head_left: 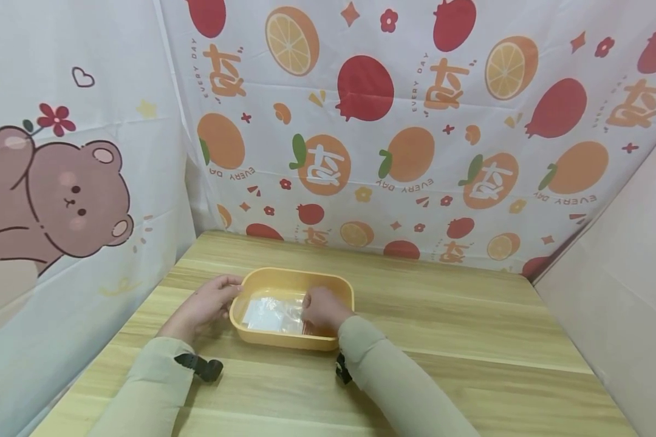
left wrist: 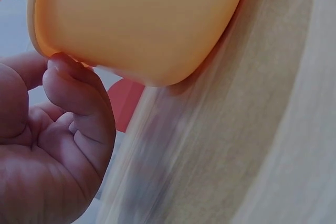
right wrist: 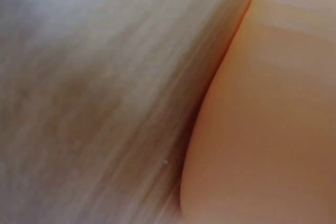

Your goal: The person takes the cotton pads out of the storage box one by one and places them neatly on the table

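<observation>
A yellow-orange plastic basin (head_left: 292,341) with rounded corners stands on the table. In it lies a clear plastic bag (head_left: 291,311) with a white sheet or packet (head_left: 263,314) at its left part and a few red marks near the right hand. My left hand (head_left: 210,303) holds the basin's left end, its curled fingers at the rim in the left wrist view. Inside the basin my right hand (head_left: 324,308) is curled at the right end of the bag, gripping it; its fingertips are hidden. Only the outer basin wall (right wrist: 262,129) shows in the right wrist view.
The wooden table (head_left: 448,328) extends around the basin. Behind it hangs a fruit-print cloth (head_left: 361,152), and a bear-print cloth (head_left: 82,194) hangs on the left. A pale panel (head_left: 618,273) borders the right side. Black straps (head_left: 199,366) sit on both wrists.
</observation>
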The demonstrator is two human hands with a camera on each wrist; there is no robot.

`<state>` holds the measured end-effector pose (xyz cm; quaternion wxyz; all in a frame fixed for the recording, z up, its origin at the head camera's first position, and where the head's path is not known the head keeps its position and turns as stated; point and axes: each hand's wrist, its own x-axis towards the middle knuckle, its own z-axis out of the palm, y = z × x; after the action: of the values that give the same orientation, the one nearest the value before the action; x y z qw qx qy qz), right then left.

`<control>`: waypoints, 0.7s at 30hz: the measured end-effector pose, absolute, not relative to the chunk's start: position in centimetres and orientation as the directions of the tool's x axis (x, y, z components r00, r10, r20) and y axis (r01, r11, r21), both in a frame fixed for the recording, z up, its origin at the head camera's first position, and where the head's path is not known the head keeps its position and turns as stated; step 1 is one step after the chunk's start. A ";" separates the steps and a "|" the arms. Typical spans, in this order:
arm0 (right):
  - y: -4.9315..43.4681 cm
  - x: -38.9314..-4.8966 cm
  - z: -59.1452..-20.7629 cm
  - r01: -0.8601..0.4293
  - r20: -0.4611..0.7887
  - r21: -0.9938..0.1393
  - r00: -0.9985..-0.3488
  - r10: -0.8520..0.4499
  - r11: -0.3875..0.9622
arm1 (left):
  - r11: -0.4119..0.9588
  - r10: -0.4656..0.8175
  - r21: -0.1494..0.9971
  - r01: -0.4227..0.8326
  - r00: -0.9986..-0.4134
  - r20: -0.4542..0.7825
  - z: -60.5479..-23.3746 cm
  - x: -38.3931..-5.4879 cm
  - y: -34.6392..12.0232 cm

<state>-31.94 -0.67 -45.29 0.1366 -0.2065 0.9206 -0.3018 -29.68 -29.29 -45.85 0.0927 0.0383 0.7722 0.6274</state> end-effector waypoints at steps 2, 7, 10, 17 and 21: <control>-0.4 -31.8 -45.1 -0.283 -0.136 -0.649 -0.870 -0.474 0.706 | 0.203 0.178 0.977 -0.061 -0.979 -0.098 -45.9 -29.7 -29.3; 0.0 -31.3 -44.3 -0.226 -0.123 -0.707 -0.894 -0.431 0.671 | 0.201 0.179 0.977 -0.066 -0.978 -0.103 -45.8 -29.7 -29.2; -0.1 -31.1 -44.0 -0.208 -0.086 -0.734 -0.916 -0.391 0.647 | 0.203 0.183 0.977 -0.064 -0.978 -0.102 -45.7 -29.7 -29.2; -0.1 -31.0 -43.2 -0.121 -0.004 -0.910 -0.954 -0.300 0.397 | 0.205 0.178 0.976 -0.066 -0.979 -0.104 -45.5 -29.7 -29.2; 0.6 -30.8 -42.7 -0.137 0.076 -0.965 -0.963 -0.259 0.225 | 0.199 0.185 0.978 -0.062 -0.978 -0.099 -45.5 -29.5 -29.1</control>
<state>-30.76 0.59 -42.71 0.0499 -0.1265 0.7811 -0.6094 -29.50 -29.08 -45.51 0.0977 0.0403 0.7681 0.6315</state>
